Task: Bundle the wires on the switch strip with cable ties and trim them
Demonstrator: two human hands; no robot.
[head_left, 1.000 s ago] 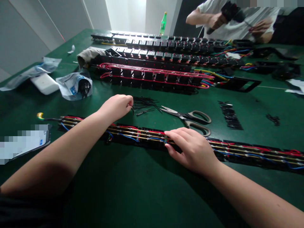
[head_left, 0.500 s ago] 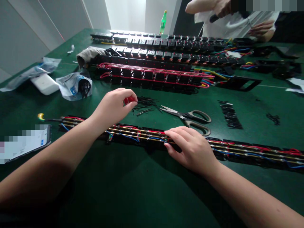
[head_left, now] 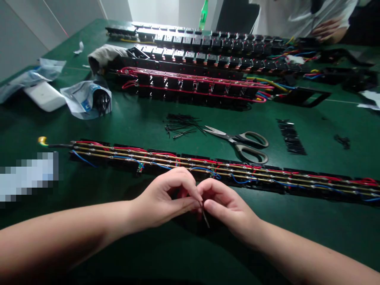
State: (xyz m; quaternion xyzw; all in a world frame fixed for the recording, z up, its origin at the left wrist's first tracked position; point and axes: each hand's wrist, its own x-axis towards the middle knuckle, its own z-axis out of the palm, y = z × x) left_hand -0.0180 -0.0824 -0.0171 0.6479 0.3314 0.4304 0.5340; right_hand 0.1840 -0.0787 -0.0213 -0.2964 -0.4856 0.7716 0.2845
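Observation:
My left hand (head_left: 173, 198) pinches a thin black cable tie (head_left: 206, 218) between thumb and fingertips. My right hand (head_left: 228, 204) meets it there, its fingers and thumb closed at the same tie, whose end points down toward me. Just beyond the hands lies a long wired strip (head_left: 127, 153) with brass rods and red and blue wires, running across the table. Behind that strip is a loose pile of black cable ties (head_left: 182, 123). Beside the pile, scissors (head_left: 237, 140) with grey-black handles lie with blades nearly together.
Farther back, several long black assemblies (head_left: 190, 85) with red wires lie side by side. An opened plastic bag (head_left: 86, 99) and a white case (head_left: 46, 97) are at left. A row of short black pieces (head_left: 291, 136) lies at right. Across the table is another person's hand (head_left: 328, 29).
My left hand has come back from the pile toward me with a cable tie. My right hand has left the wired strip and joined it. The view has shifted slightly.

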